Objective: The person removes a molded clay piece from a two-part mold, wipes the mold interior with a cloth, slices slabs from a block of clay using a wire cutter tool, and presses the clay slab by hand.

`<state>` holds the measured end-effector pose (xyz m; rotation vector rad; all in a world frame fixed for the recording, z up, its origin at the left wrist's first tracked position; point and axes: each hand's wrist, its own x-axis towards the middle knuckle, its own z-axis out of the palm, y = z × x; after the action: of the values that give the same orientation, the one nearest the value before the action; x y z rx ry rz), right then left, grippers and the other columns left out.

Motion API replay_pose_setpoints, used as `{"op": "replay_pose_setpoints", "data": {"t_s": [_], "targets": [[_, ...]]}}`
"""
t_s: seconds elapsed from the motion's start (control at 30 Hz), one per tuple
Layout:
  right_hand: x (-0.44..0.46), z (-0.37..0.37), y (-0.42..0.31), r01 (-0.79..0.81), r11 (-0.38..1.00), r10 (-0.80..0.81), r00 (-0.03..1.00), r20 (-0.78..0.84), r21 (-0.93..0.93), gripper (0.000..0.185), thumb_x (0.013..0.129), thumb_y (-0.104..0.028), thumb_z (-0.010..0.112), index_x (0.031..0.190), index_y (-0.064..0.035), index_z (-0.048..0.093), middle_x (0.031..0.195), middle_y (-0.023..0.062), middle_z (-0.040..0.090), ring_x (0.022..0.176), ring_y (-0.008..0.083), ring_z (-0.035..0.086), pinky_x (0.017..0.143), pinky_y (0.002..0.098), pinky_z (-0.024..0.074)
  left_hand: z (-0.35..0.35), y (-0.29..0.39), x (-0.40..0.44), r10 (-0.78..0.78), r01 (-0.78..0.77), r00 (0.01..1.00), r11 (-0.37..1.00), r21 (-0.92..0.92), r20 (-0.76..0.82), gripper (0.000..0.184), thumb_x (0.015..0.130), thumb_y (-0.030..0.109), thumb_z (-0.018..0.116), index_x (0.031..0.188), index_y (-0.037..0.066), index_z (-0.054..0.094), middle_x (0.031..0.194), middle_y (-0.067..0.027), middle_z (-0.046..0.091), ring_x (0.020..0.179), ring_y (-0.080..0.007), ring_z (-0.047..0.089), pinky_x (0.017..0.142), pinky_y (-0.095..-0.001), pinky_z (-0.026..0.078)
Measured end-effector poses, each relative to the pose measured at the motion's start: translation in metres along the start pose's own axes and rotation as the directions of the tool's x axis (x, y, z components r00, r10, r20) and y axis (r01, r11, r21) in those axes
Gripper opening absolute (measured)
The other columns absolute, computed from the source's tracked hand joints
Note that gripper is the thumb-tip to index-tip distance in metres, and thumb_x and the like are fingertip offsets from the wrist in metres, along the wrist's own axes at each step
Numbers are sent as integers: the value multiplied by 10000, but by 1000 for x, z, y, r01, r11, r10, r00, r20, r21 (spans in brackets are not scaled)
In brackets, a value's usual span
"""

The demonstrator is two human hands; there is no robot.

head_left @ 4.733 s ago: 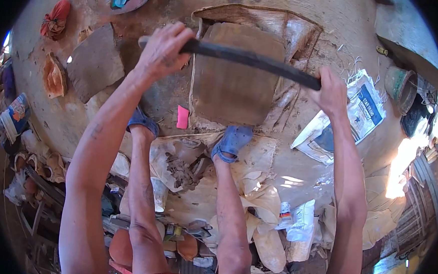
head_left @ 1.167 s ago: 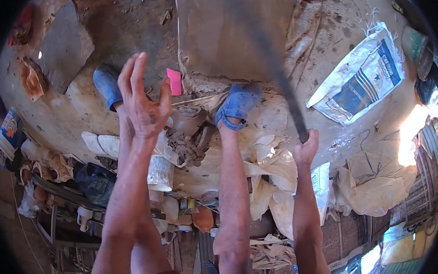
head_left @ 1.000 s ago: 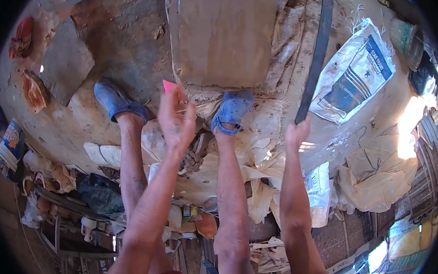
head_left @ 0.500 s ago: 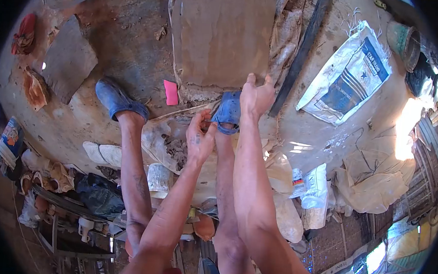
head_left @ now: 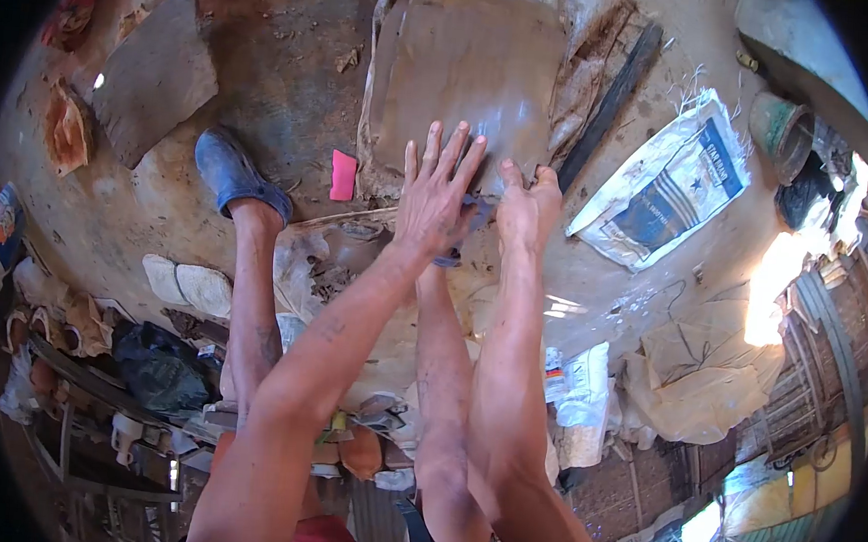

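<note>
A flat brown clay slab point(head_left: 471, 65) lies on a cloth at the top centre. My left hand point(head_left: 435, 197) is open, its spread fingers reaching over the slab's near edge. Close beside it, at the near right corner, my right hand point(head_left: 527, 209) has curled fingers; what they hold, if anything, is hidden. A long dark bar point(head_left: 613, 103) rests on the ground right of the slab, out of both hands. Below my left hand, one blue shoe is mostly covered.
A pink piece point(head_left: 342, 175) lies left of the hands, near the other blue shoe point(head_left: 229, 171). Farther left is a grey-brown slab point(head_left: 157, 80). On the right are a printed white sack point(head_left: 667, 191) and a round pot point(head_left: 782, 138). Plastic sheets and clutter lie nearer.
My right hand has let go of the bar, which now lies on the ground, and has moved left to the slab's corner. My left hand has risen to the slab edge and spread its fingers.
</note>
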<state>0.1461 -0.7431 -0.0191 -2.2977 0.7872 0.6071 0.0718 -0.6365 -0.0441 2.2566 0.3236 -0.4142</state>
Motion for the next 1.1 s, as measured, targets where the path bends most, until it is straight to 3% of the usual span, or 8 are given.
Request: {"op": "replay_pose_setpoints", "data": {"t_s": [0.1, 0.23, 0.33, 0.43, 0.5, 0.67, 0.9, 1.1], "targets": [[-9, -10, -37, -34, 999, 34, 999, -12, 36, 389, 899, -200, 790, 1102, 106, 660, 1024, 261, 751, 956, 351, 744, 891, 414, 539, -24, -9, 22, 129, -132, 986, 991, 28, 103, 1009, 706, 35, 791, 1607, 148, 352, 1667, -98, 348, 1547, -396, 280, 1233, -632, 236], [-30, -26, -89, -4, 999, 4, 1000, 15, 43, 402, 891, -207, 797, 1105, 105, 661, 945, 225, 747, 844, 293, 738, 697, 383, 576, -55, -10, 28, 211, -215, 976, 973, -86, -48, 712, 836, 29, 642, 1525, 112, 483, 1569, -139, 495, 1437, -369, 480, 1198, -533, 374], [-65, -40, -143, 10, 997, -12, 1000, 25, 73, 435, 894, -221, 796, 1113, 114, 628, 934, 178, 720, 788, 226, 709, 513, 339, 547, -121, 8, 25, 177, -178, 984, 960, -218, -25, 677, 850, 32, 622, 1513, 101, 498, 1541, -148, 527, 1407, -385, 513, 1178, -547, 398], [-118, -60, -192, 101, 995, -100, 994, -51, 10, 338, 1000, -222, 672, 1181, 60, 632, 1087, 153, 693, 870, 218, 685, 620, 411, 599, -207, 26, 5, 160, -150, 987, 954, -260, 21, 701, 829, 11, 615, 1515, 44, 476, 1504, -211, 544, 1367, -409, 544, 1142, -537, 441], [-159, -75, -208, 12, 849, -94, 987, 129, 528, 472, 1058, -368, 569, 1314, 27, 609, 1171, 148, 687, 954, 226, 684, 789, 416, 594, -273, 34, -23, 119, -69, 985, 934, -350, 125, 740, 799, -15, 599, 1522, -1, 446, 1485, -260, 542, 1341, -428, 555, 1114, -504, 473], [-236, -25, -195, 71, 926, -14, 988, -155, 370, 634, 1066, -503, 469, 1366, 51, 546, 1235, 182, 661, 1038, 229, 679, 917, 375, 581, -415, 17, -119, 32, 90, 973, 857, -508, 227, 741, 753, -9, 608, 1474, -76, 447, 1431, -321, 553, 1242, -481, 601, 1007, -509, 543], [-379, 79, -248, -53, 923, -61, 958, 281, 382, 593, 1018, -443, 557, 1358, 43, 563, 1225, 169, 676, 1038, 225, 683, 914, 373, 573, -608, -41, -265, -174, 220, 975, 831, -511, 136, 870, 676, -44, 645, 1513, -69, 412, 1445, -312, 546, 1271, -450, 596, 1011, -465, 557], [-457, 214, -334, 9, 947, -241, 680, 693, 320, 571, 978, -392, 632, 1351, 36, 577, 1216, 158, 688, 1038, 222, 686, 912, 371, 567, -738, -104, -384, -526, 445, 847, 622, -644, 78, 796, 731, -94, 690, 1494, 23, 493, 1318, -277, 634, 1137, -334, 703, 902, -380, 590]]}}
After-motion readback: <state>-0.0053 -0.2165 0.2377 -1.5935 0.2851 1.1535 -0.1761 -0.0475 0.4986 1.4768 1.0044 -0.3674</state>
